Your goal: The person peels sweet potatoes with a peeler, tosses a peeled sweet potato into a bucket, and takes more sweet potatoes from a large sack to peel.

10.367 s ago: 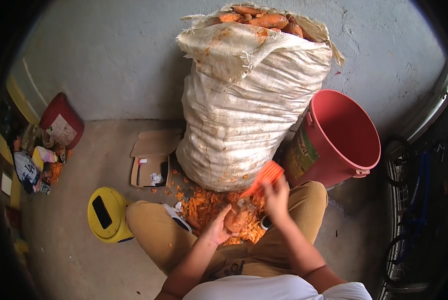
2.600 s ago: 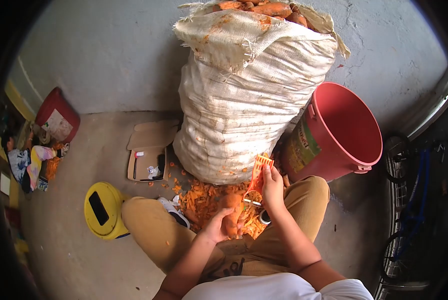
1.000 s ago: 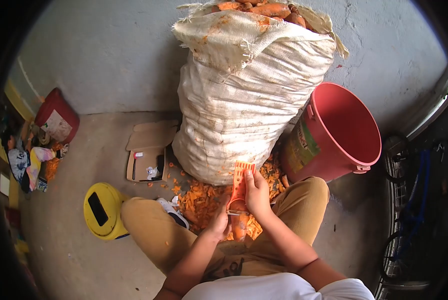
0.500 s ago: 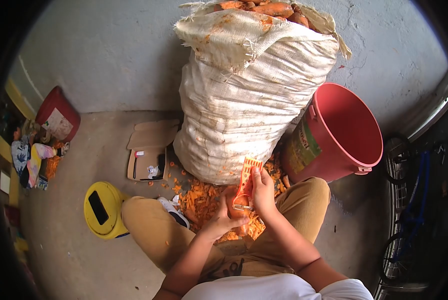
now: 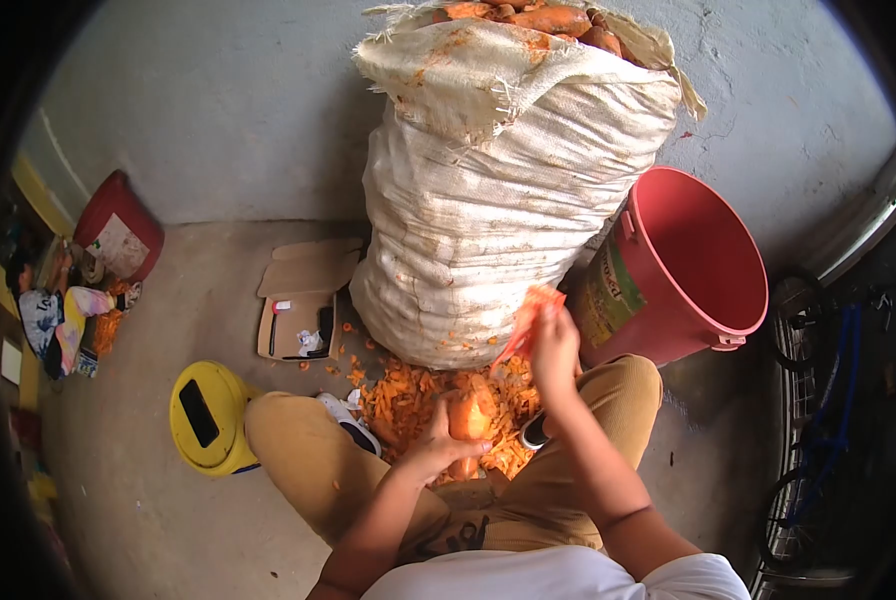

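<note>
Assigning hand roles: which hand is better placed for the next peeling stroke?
Right, probably: the right hand holds the orange peeler apart from the carrot, while the left hand grips that carrot.

A pale blue-grey wall [image 5: 258, 120], its surface rough in places, rises beyond the left hand [image 5: 436, 440]; a grey-brown floor [image 5: 228, 295] stretches below, dimmer rightward of the right hand [image 5: 556, 345].

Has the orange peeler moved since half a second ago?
Yes. Against the red bucket, the orange peeler in the right hand has moved up and to the right in view, nearer the bucket and clear of the vegetable.
</note>
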